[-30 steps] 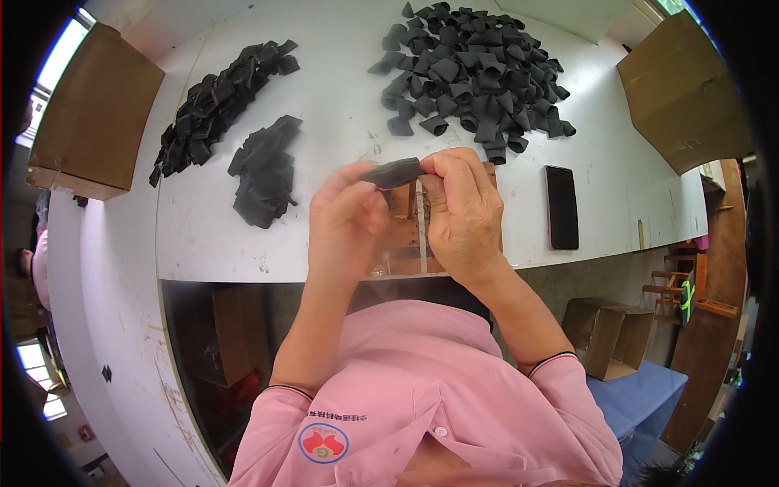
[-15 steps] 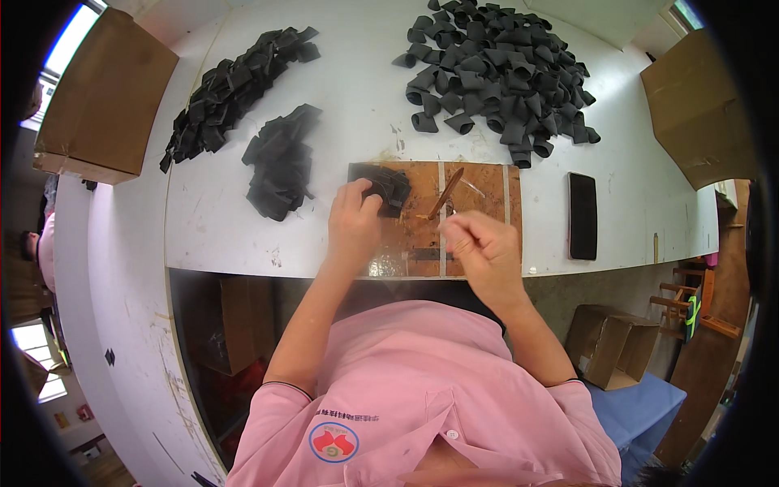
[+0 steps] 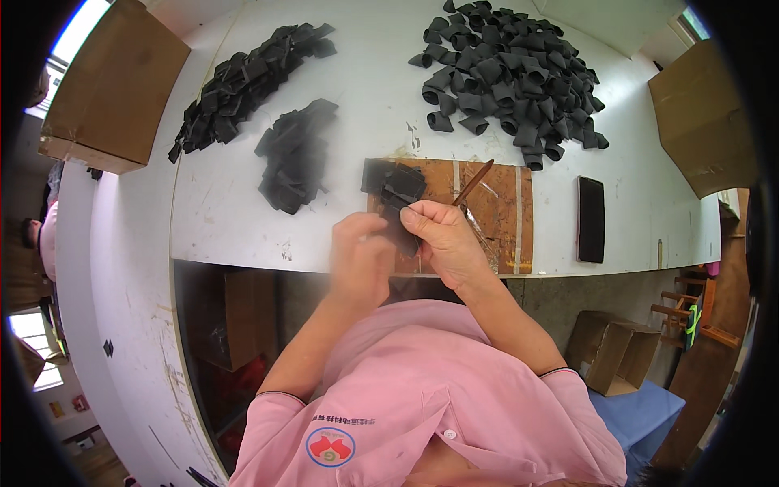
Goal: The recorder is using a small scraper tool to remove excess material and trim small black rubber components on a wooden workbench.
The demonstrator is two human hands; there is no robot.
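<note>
One black piece (image 3: pixel 398 234) is pinched in my right grip (image 3: pixel 445 237) over the brown board (image 3: pixel 503 207); my left grip (image 3: pixel 359 256) is blurred, its hold I cannot tell. Stacked pieces (image 3: pixel 402 183) and a brown stick (image 3: pixel 474 183) crowd the board; a phone (image 3: pixel 591 219) lies rightward on the desk (image 3: pixel 369 97).

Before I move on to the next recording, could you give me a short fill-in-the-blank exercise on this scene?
The phone lies to the ____ of the brown board.
The right hand holds a piece coloured ____.
The left hand looks ____ rather than sharp.
The shirt is coloured ____.
Missing words: right; black; blurred; pink.
</note>
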